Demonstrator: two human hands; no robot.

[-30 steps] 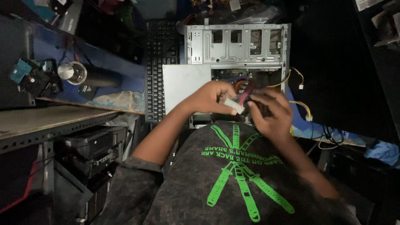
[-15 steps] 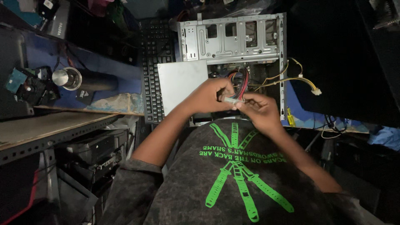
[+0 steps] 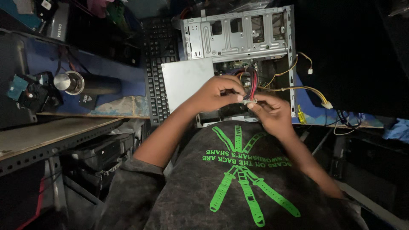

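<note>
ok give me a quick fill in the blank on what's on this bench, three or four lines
1. Both hands, left hand and right hand, pinch a small white ____ between them.
2. The open computer case is made of bare ____.
3. The black keyboard lies to the ____ of the case.
4. The print on the dark shirt is ____.

Missing words: connector; metal; left; green

Both hands, left hand point(image 3: 213, 94) & right hand point(image 3: 272, 111), pinch a small white connector point(image 3: 248, 103) w/ red wires point(image 3: 253, 83) over open PC case point(image 3: 238, 38); black keyboard point(image 3: 156, 64) at left.
</note>
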